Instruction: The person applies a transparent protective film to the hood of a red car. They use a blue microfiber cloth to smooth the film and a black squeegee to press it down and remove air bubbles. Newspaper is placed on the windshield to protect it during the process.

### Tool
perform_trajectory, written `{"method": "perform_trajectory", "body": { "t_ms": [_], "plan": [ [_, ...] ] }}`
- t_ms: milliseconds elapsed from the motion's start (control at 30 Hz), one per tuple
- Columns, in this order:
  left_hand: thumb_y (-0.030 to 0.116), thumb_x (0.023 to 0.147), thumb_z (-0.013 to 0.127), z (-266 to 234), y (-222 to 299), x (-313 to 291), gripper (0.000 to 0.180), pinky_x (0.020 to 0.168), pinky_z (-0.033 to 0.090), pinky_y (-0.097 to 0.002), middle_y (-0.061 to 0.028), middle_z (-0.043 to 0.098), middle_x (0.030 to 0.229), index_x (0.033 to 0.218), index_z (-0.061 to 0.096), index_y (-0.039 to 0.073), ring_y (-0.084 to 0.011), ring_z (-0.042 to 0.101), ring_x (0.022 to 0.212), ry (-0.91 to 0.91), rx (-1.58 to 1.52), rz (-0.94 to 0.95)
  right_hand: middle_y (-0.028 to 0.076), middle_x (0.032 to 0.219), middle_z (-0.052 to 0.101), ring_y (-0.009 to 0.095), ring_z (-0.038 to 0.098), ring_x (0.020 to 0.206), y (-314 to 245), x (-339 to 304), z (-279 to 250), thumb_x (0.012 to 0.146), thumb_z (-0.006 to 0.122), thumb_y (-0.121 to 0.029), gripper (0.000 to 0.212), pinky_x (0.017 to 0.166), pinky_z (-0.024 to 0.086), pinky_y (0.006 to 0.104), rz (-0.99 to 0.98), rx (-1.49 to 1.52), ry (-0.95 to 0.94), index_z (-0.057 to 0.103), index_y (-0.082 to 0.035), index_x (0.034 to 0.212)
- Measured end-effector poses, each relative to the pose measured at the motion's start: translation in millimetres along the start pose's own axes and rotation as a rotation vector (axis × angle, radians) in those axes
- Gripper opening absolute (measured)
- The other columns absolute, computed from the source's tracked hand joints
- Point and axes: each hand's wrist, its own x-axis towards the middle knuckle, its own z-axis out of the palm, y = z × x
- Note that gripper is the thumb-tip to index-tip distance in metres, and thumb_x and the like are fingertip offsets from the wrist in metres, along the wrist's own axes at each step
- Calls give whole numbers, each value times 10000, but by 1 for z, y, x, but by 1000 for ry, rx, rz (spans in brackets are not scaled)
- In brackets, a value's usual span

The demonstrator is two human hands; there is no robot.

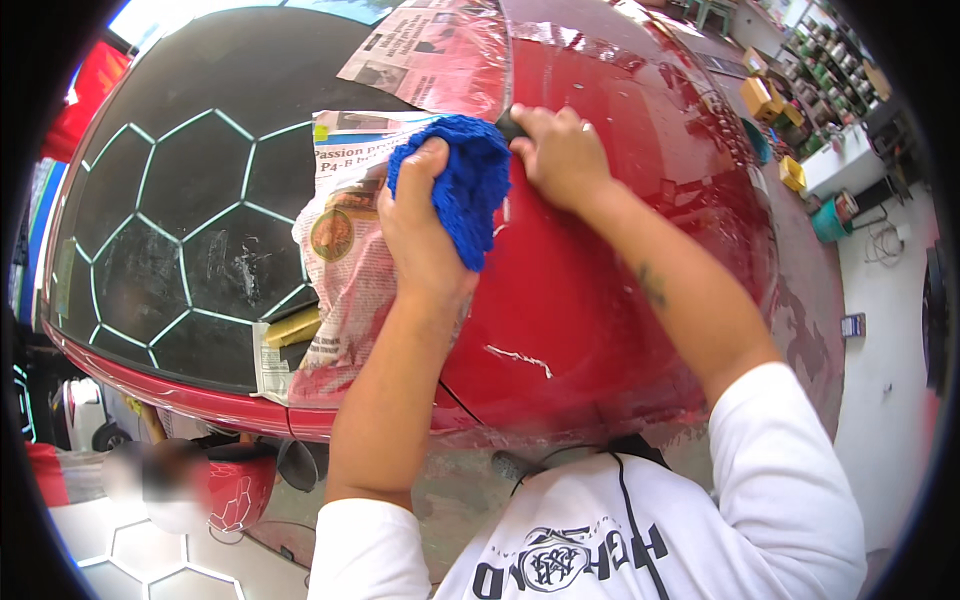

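Note:
My left hand [412, 235] is closed on a bunched blue cloth [462, 180], held over the newspaper sheet [345, 235]. The thumb lies across the cloth. My right hand [572, 160] grips a small dark tool [510, 124] at the seam between the newspaper and the glossy red car panel [590, 300]. Its fingers and the cloth's edge hide most of that tool, so I cannot tell its kind. A second newspaper sheet [430, 55] lies farther off along the same seam. A thin, crooked whitish streak [520, 358] marks the red paint near me.
Dark glass [200, 190] to the left mirrors hexagonal lights. A red side mirror [240, 492] juts out at the lower left, beside a blurred person. On the right, crowded shelves [830, 55], yellow boxes [762, 98] and a teal bucket [828, 220] stand beyond the car.

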Motion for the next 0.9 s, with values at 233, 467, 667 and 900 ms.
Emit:
{"method": "perform_trajectory", "body": {
  "t_ms": [233, 467, 667, 900],
  "plan": [
    [357, 1026, 689, -1, -8, 8, 318, 763, 637, -396, -81, 776, 1032, 1150, 732, 67, -224, 763, 890, -16, -30, -9, 112, 1324, 694, 318, 652, 1116, -106, -180, -105, 895, 858, -208, 623, 957, 531, 473, -47, 128, -87, 677, -83, 1478],
    [319, 1015, 718, 11, -2, -12, 301, 772, 598, -341, -62, 741, 994, 1129, 735, 41, -173, 724, 847, 30, 8, 3, 70, 1305, 753, 317, 678, 1192, -31, -75, -46, 988, 794, -262, 504, 1050, 538, 524, 73, 74, 31, 702, -162, 1473],
    [337, 1029, 699, 9, 9, -20, 379, 783, 585, -320, -89, 764, 989, 1170, 757, -10, -159, 718, 854, -23, 35, 3, 69, 1367, 770, 352, 680, 1292, 69, 64, 29, 1064, 722, -372, 468, 1124, 524, 544, 264, -79, -36, 689, -238, 1511],
    [340, 1013, 721, 9, 17, -25, 377, 691, 524, -286, -72, 753, 902, 1128, 767, -16, -113, 650, 752, -43, 227, -24, 159, 1441, 750, 411, 686, 1358, 164, 211, 77, 1110, 647, -452, 484, 1139, 541, 579, 363, -169, -122, 640, -304, 1571]
  ]
}}
